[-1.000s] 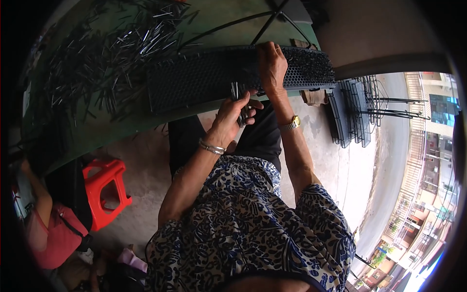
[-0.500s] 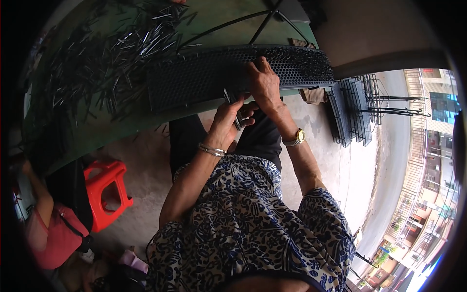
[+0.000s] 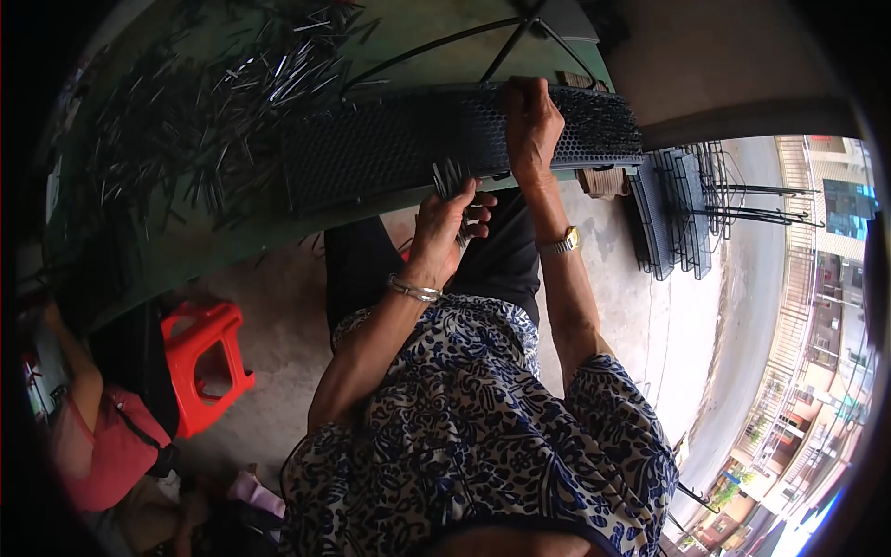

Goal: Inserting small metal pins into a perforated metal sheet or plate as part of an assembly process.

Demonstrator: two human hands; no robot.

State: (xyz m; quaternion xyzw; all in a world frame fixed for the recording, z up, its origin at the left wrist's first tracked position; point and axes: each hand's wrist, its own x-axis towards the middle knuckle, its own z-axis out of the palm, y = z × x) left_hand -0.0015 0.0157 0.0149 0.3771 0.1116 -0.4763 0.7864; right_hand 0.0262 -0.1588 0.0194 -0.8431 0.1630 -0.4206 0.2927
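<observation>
A long black tray with a honeycomb of holes (image 3: 371, 139) lies across the near edge of the green table. Thin dark strips stand packed in the holes at its right end. My left hand (image 3: 444, 227) is closed round a bundle of thin dark strips (image 3: 447, 178) just in front of the tray's near edge. Over the far part of the tray, beside the packed strips, is my right hand (image 3: 534, 125), its fingers closed and pointing down. What the right fingertips pinch, if anything, is too small and dark to make out.
Many loose dark strips (image 3: 223, 121) are heaped on the green table (image 3: 278, 232) to the left. A bent black rod frame (image 3: 445, 42) stands behind the tray. More black racks (image 3: 682, 209) stand at the right. A red stool (image 3: 204, 367) and another person (image 3: 116, 436) are at lower left.
My right hand has moved right and farther away across the tray, toward the packed strips. My left hand stays near the same spot, with the strips in it showing more fanned out.
</observation>
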